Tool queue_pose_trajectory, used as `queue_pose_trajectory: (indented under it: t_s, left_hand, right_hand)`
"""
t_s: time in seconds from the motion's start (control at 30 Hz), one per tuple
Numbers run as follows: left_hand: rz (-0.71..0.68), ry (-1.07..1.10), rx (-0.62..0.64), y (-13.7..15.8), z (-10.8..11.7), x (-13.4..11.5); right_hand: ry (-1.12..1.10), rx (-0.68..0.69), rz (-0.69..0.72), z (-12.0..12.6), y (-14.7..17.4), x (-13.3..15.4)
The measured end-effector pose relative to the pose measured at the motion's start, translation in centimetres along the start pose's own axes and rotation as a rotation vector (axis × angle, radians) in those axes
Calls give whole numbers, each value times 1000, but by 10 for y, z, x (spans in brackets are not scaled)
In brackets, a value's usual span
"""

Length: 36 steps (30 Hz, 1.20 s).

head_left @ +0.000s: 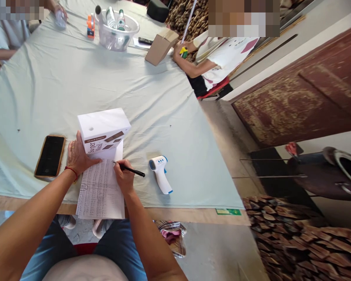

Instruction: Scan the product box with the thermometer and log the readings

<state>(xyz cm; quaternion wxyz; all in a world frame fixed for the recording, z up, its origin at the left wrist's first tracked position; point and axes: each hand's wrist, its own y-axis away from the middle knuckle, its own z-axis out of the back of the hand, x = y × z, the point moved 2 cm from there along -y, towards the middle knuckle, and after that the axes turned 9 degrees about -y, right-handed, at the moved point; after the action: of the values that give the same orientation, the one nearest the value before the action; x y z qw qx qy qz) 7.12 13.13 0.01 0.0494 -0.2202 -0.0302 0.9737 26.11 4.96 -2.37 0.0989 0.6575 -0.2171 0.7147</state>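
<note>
My right hand grips a black pen, its tip on a sheet of paper covered in rows of handwriting. The sheet hangs a little over the table's near edge. My left hand lies open, fingers along the left side of a white box with brown lettering and its thumb stretched over the paper. The box stands at the paper's top end and covers part of it. A phone in a brown case lies left of my left hand. To the right of the pen is a white and blue infrared thermometer.
On the far side stand a clear basin with bottles, an orange tape dispenser and a cardboard box. One person holds a tape measure; another sits far left. Firewood is stacked right.
</note>
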Motion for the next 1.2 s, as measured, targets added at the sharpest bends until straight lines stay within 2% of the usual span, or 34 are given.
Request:
queue_pose_trajectory:
  t_s: [1.2]
  left_hand:
    - [-9, -13, 14, 0, 2, -1]
  right_hand:
    - [18, -59, -6, 0, 1, -3]
